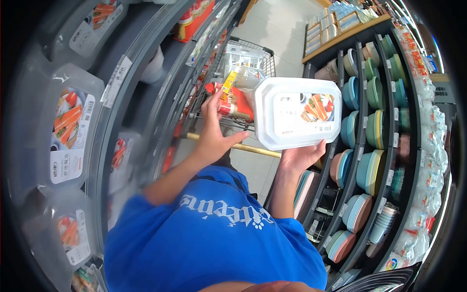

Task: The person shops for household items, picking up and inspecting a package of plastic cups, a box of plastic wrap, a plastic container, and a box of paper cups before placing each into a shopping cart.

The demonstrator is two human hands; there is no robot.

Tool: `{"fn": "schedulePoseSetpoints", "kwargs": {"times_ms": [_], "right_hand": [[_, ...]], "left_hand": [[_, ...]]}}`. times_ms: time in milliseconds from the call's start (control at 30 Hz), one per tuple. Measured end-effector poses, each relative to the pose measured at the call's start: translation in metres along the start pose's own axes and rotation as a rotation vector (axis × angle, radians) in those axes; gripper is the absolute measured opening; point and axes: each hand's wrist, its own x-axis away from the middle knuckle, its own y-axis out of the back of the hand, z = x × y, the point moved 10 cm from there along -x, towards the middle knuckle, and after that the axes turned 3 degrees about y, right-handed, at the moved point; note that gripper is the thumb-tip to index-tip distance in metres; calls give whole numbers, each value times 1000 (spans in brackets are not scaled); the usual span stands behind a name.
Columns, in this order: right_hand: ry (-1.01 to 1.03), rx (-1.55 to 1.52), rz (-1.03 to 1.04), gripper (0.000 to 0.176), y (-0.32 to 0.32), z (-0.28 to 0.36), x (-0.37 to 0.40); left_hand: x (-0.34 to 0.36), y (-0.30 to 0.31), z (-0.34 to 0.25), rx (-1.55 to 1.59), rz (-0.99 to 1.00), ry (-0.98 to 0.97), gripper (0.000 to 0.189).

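A translucent white lidded food container [296,114] with a food-picture label is held up in front of my chest. My right hand [302,156] supports it from beneath at its lower edge, fingers partly hidden behind it. To the left of the container, my left hand [215,127] is spread, thumb pointing toward the container without touching it. Its fingertips are near a red package [237,104] and a yellow item [229,82] in the shopping cart [269,60]. A clear plastic package [243,57] also lies in the cart.
Shelves on the left hold similar containers [68,129] with labels. On the right, shelves carry stacked coloured bowls [373,173] and plates [356,212], with plastic-wrapped goods [430,160] beyond. The cart's yellowish handle [258,149] is just ahead of my body.
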Motion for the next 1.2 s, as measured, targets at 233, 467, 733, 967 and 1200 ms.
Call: {"fn": "schedulePoseSetpoints", "kwargs": {"times_ms": [233,467,733,967,1200], "right_hand": [[7,-31,-23,81,-3,-4,19],[-18,-35,29,86,2,-7,25],[-234,304,12,62,59,-75,-5],[-698,-13,-509,74,180,-161,33],[-774,19,-462,81,209,-187,34]], "left_hand": [[12,-52,21,594,466,257,85],[4,-49,21,598,430,272,81],[-24,-31,127,375,245,425,63],[33,-13,257,-1027,482,246,45],[45,-18,255,-1158,471,267,55]]}}
